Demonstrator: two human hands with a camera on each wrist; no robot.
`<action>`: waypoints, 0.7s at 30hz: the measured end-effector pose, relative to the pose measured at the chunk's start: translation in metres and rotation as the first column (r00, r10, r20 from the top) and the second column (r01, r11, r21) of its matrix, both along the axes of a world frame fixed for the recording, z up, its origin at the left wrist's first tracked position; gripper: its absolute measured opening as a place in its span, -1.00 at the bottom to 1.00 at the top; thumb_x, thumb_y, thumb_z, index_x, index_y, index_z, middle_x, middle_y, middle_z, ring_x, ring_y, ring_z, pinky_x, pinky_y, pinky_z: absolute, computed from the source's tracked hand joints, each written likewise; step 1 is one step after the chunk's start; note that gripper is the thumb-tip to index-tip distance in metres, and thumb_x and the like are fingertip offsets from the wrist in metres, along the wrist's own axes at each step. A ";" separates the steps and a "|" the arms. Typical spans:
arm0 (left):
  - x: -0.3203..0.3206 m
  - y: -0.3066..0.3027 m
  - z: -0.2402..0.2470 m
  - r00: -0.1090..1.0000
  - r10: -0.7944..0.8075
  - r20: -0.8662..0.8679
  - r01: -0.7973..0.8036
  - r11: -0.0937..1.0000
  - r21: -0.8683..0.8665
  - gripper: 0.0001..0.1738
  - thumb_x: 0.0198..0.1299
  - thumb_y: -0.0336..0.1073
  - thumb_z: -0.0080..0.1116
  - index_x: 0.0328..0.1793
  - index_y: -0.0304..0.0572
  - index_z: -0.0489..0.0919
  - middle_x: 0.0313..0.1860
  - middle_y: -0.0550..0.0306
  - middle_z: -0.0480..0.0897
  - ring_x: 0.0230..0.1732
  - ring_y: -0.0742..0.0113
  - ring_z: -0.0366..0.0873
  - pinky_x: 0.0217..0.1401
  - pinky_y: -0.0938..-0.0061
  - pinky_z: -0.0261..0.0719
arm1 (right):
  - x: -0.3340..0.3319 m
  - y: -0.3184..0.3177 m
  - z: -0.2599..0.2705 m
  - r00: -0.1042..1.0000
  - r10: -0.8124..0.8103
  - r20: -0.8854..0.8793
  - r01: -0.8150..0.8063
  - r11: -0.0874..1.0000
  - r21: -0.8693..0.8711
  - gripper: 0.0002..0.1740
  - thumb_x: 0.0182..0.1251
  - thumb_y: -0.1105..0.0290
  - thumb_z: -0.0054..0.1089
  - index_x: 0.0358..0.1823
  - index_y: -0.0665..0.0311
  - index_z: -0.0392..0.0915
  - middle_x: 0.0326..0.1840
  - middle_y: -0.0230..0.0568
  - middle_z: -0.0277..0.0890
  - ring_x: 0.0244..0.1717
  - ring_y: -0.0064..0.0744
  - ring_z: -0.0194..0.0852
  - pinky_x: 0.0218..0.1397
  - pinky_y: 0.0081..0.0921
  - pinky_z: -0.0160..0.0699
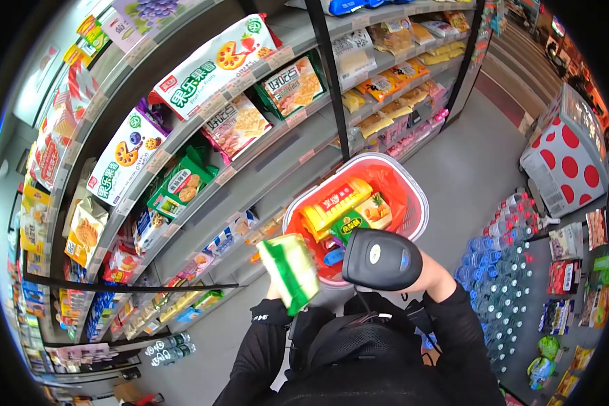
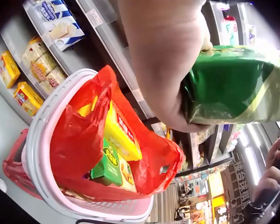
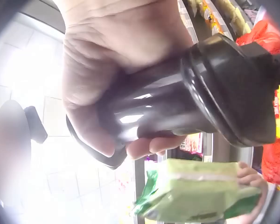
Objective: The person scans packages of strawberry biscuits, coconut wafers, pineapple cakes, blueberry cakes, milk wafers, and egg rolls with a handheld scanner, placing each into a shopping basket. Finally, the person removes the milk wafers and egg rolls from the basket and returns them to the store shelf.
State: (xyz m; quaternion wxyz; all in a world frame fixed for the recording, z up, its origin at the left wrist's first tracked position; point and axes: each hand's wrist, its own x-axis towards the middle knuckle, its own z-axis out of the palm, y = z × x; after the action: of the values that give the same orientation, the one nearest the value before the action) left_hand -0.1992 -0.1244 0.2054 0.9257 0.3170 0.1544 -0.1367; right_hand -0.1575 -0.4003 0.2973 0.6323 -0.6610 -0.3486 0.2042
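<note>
My left hand (image 2: 163, 60) grips a green and pale yellow snack package (image 1: 289, 271), held up beside the scanner. In the left wrist view, this packet's glossy green end (image 2: 228, 86) faces the camera. My right hand (image 3: 126, 42) wraps its fingers round the handle of a black barcode scanner (image 1: 382, 260), whose rounded head hides most of that hand in the head view. Just beyond both hands stands a pink and white shopping basket (image 1: 421, 196), lined with a red plastic bag (image 2: 74, 144). Inside lie a yellow packet (image 1: 335, 206) and a green one (image 1: 346, 224).
Shelves of packaged biscuits (image 1: 216, 68) run along the left and far side. Several bottles of water (image 1: 497, 284) stand on the floor at the right, near a white box with red dots (image 1: 568, 159). More bottles (image 1: 170, 350) lie at the shelf foot.
</note>
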 end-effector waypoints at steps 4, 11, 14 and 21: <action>0.010 -0.011 0.027 0.972 -0.081 0.221 0.117 0.981 -0.154 -0.42 -0.01 0.09 0.00 -0.05 -0.26 0.31 -0.41 0.05 0.39 -0.39 0.28 0.35 -0.26 0.46 0.32 | -0.008 -0.004 0.001 0.982 -0.057 -0.179 0.071 0.995 0.074 -0.21 -0.29 0.49 0.35 0.10 0.35 0.20 0.02 -0.22 0.34 0.06 -0.46 0.24 0.14 -0.47 0.17; 0.034 -0.012 0.023 0.859 -0.234 0.455 0.356 0.912 -0.203 -0.51 0.11 0.06 -0.14 0.04 -0.08 0.22 -0.40 0.09 0.37 -0.28 0.19 0.37 -0.08 0.27 0.26 | -0.020 -0.004 -0.003 0.977 0.016 -0.212 0.002 0.996 0.088 -0.24 -0.23 0.48 0.35 0.10 0.35 0.19 0.01 -0.24 0.33 0.04 -0.48 0.23 0.13 -0.50 0.17; 0.034 -0.020 0.025 0.861 -0.205 0.465 0.335 0.917 -0.217 -0.52 0.12 0.05 -0.14 0.03 -0.09 0.23 -0.40 0.08 0.37 -0.24 0.18 0.36 -0.04 0.27 0.25 | -0.019 -0.003 -0.002 0.967 0.046 -0.251 -0.020 0.994 0.108 -0.27 -0.21 0.49 0.33 0.09 0.33 0.20 -0.04 -0.26 0.36 -0.02 -0.52 0.26 0.08 -0.52 0.22; 0.032 -0.037 0.032 0.863 -0.127 0.490 0.280 0.926 -0.253 -0.55 0.13 0.02 -0.14 0.00 -0.14 0.25 -0.40 0.06 0.38 -0.17 0.15 0.35 0.05 0.26 0.23 | -0.015 0.001 0.005 0.897 0.114 -0.427 -0.089 0.993 0.077 -0.45 -0.11 0.47 0.23 -0.01 0.33 0.26 -0.26 -0.32 0.44 -0.29 -0.60 0.37 -0.19 -0.60 0.37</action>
State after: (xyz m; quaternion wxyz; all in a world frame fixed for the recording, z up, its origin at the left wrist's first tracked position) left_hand -0.1670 -0.1616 0.2375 0.9540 0.2030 -0.1304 -0.1778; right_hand -0.1725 -0.3997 0.3019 0.7003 -0.5627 -0.2401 0.3679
